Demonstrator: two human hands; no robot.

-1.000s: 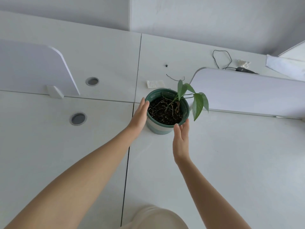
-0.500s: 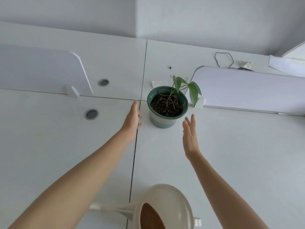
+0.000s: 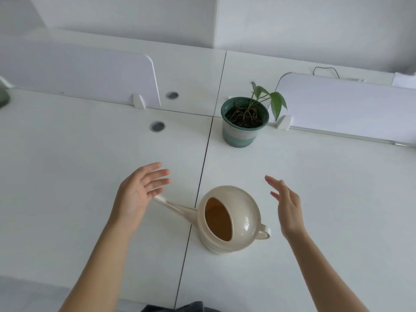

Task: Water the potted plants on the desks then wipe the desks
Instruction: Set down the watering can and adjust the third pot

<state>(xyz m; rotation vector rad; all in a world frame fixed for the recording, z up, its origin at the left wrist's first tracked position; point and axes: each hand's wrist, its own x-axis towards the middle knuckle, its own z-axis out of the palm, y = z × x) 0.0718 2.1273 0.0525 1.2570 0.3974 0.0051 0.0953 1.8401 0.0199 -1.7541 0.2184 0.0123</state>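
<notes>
White desk (image 3: 67,167) lies bare at left. The left hand (image 3: 137,194) hovers over the spout tip of the cream watering can (image 3: 234,224), grip slack and empty. The potted plant (image 3: 244,124) stands behind, near the divider (image 3: 349,106). The right hand (image 3: 288,210) hangs beside the handle, fingers straight, holding nothing.

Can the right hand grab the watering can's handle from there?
Probably yes. The right hand is open beside the watering can, whose handle points toward it; only bare desk lies between.

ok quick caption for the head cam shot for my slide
Open left hand and right hand flank a cream watering can on the white desk, potted plant beyond.
</notes>
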